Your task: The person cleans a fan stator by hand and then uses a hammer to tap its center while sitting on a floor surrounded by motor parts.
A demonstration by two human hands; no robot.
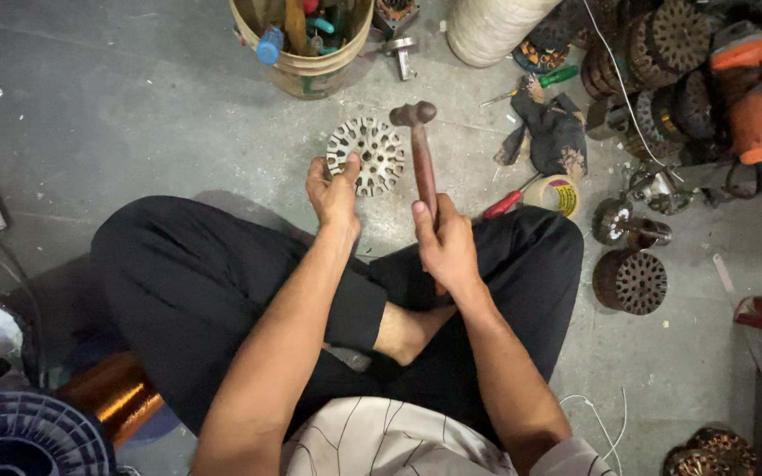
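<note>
I sit cross-legged on a grey concrete floor [134, 115]. My left hand [332, 189] grips the lower left edge of a round white slotted motor core [368, 154] standing on the floor in front of my knees. My right hand [444, 242] is closed around the reddish-brown handle of a small hammer [421, 150]. The hammer's dark head is raised just to the right of the core's upper edge, close to it.
A bucket of tools [303, 40] stands at the top centre. Dark motor cores [632, 282], an orange power tool [747, 97], a dark rag [553, 132], a red-handled screwdriver [504, 203] and a yellow tape roll [557, 194] lie to the right. A copper wire spool [112, 397] sits bottom left.
</note>
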